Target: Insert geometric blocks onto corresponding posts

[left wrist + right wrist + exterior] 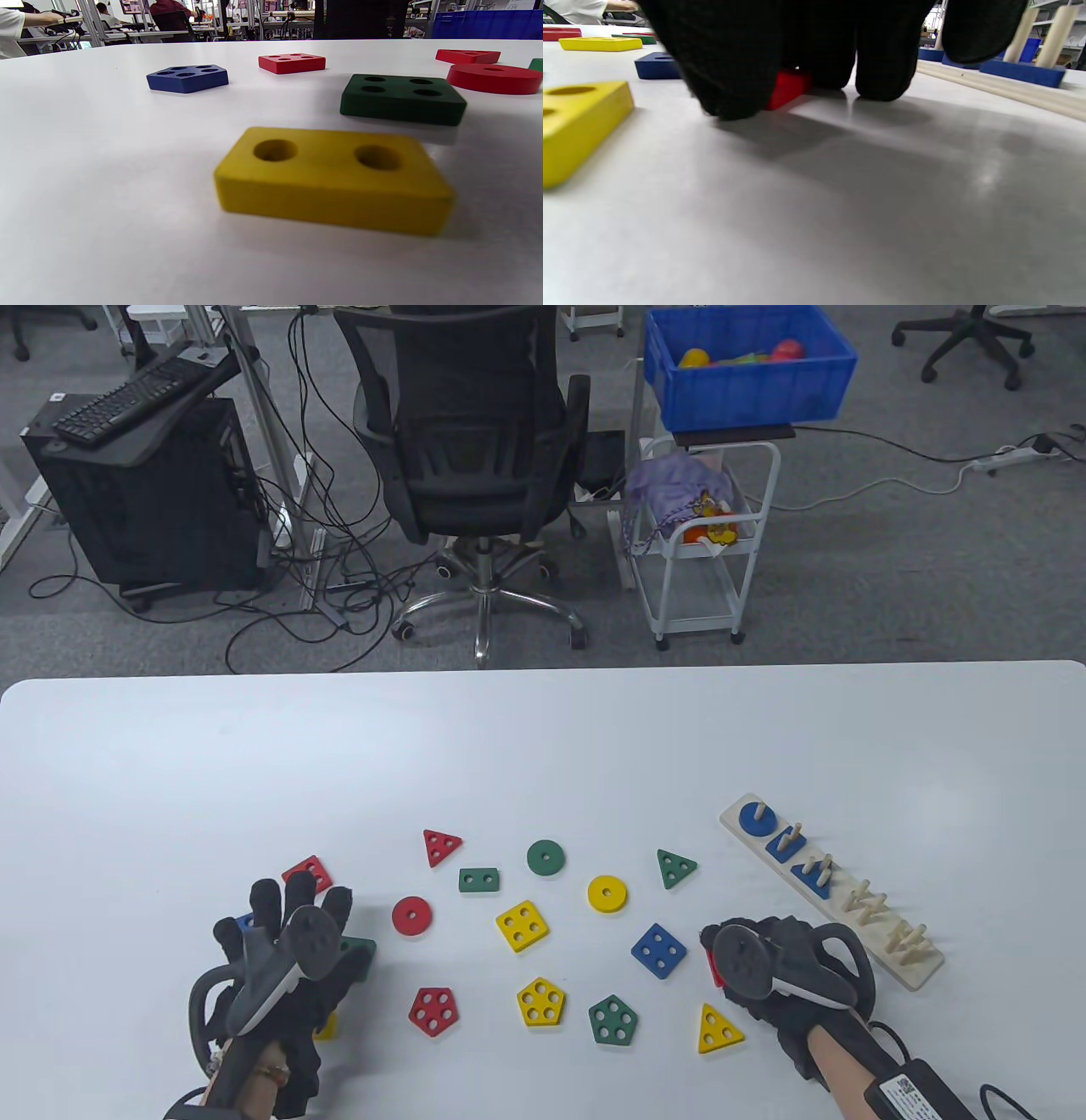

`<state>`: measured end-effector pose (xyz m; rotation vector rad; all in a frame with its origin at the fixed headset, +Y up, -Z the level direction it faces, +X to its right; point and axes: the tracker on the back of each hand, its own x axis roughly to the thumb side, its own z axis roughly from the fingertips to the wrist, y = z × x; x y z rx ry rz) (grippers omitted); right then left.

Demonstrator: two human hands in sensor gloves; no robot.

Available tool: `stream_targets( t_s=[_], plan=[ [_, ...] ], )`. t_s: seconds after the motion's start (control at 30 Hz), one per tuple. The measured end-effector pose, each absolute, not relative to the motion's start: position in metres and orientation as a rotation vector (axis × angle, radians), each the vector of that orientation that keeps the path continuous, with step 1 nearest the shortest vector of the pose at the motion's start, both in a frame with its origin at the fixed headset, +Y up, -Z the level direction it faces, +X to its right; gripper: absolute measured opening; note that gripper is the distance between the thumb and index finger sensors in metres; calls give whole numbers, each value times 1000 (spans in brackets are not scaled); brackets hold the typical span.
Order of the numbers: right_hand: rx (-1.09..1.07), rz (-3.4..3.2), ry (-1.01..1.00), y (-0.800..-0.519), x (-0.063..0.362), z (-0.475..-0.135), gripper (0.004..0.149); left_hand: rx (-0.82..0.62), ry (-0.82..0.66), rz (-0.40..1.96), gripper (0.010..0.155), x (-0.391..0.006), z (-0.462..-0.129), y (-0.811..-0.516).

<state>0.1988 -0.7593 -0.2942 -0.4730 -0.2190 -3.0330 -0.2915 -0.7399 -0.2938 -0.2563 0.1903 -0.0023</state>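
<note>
My left hand (pixel 284 912) hovers with spread fingers over a blue pentagon (pixel 186 78), a green square (pixel 401 97) and a yellow rectangle (pixel 335 182); it holds nothing, and its fingers do not show in the left wrist view. My right hand (pixel 738 963) is knuckles-up, its fingers (pixel 734 63) curled down onto a red block (pixel 789 87) that lies on the table. The thumb (pixel 984 29) stays raised to the side. The wooden peg board (pixel 912 976) lies just right of that hand and carries a blue circle (pixel 753 817), a blue rectangle (pixel 779 841) and a blue triangle (pixel 810 878).
Loose blocks lie between my hands: a blue square (pixel 658 950), a yellow triangle (pixel 717 1029), a green pentagon (pixel 612 1019), a yellow pentagon (pixel 540 1002), a red pentagon (pixel 433 1010), a red circle (pixel 411 915) and others. Beyond the table stand a chair (pixel 475 432) and a cart (pixel 704 534).
</note>
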Motion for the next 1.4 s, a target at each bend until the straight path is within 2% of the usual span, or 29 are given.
stream_targets(
  t_s=[0.4,0.67,0.8,0.9,0.97,1.17,1.4],
  plan=[
    [-463,-3107,-131,-758,204,-293,62,-257,193,0,77,-292,-294,-740],
    [-367,-3211,91,-734,220,-303,62,-252,199,7,77,-293,-294,-740],
    [-147,-3281,248,-706,239,-324,62,-251,201,9,77,-294,-294,-739],
    [126,-3324,153,-694,252,-343,63,-249,201,10,77,-294,-294,-739],
    [249,-3336,165,-689,260,-358,63,-248,203,11,77,-294,-294,-739],
    [500,-3236,113,-696,271,-384,63,-248,204,10,77,-295,-294,-739],
    [593,-3174,71,-714,272,-396,62,-250,209,10,77,-296,-294,-739]
  ],
)
